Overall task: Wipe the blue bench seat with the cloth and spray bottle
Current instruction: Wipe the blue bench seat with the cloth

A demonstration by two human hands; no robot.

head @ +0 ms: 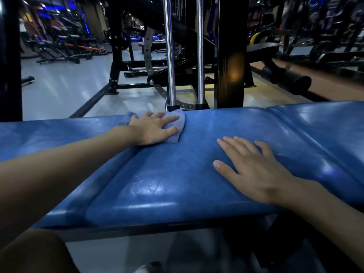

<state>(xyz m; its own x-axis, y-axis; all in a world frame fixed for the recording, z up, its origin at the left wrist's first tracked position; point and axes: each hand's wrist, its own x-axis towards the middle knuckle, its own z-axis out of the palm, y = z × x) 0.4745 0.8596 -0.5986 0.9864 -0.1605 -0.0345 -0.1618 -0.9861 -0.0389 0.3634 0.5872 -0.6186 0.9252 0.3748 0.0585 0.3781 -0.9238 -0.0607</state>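
Observation:
The blue padded bench seat [173, 174] runs across the view from left to right. My left hand [155, 128] lies flat on a blue-grey cloth [180, 123] near the seat's far edge, fingers spread and pressing the cloth down. My right hand [254, 166] rests palm down on the bare seat to the right, fingers apart and holding nothing. No spray bottle is in view.
Two chrome guide rods [170, 56] and a black upright post [231, 56] stand just behind the bench's far edge. A black padded roller [289, 80] sticks out at the back right. Grey floor [69, 89] and more gym machines lie beyond.

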